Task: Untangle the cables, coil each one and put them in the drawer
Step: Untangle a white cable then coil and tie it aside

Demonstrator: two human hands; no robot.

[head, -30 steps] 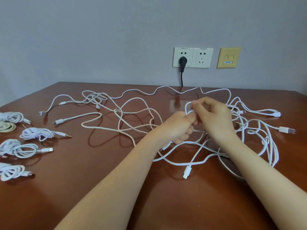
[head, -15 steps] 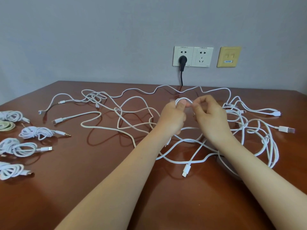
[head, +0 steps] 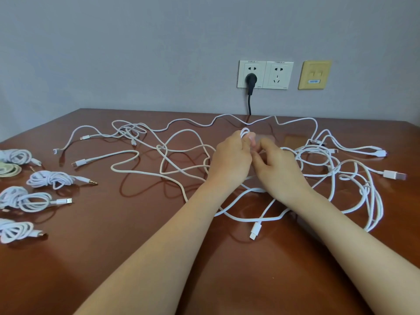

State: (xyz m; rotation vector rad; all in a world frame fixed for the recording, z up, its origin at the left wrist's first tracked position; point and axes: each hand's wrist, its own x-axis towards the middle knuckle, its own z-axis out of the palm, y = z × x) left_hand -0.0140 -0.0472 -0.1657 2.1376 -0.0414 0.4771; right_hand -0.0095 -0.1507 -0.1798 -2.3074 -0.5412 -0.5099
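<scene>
A tangle of white cables (head: 172,155) sprawls across the middle and right of the brown table (head: 113,235). My left hand (head: 229,160) grips a small white cable loop (head: 245,132) that sticks up above its fingers. My right hand (head: 275,167) is right beside it, fingers curled and blurred, pinching the same white cable just right of the loop. One loose white plug (head: 255,230) lies on the table between my forearms. No drawer is in view.
Several coiled white cables (head: 48,179) and a pale green coil (head: 10,170) lie along the table's left edge. On the wall behind are two sockets (head: 264,75), one with a black plug (head: 250,80), and a yellow plate (head: 314,75).
Both hands rose slightly and moved further back over the table. The loop above my left hand is tighter and smaller than half a second ago.
</scene>
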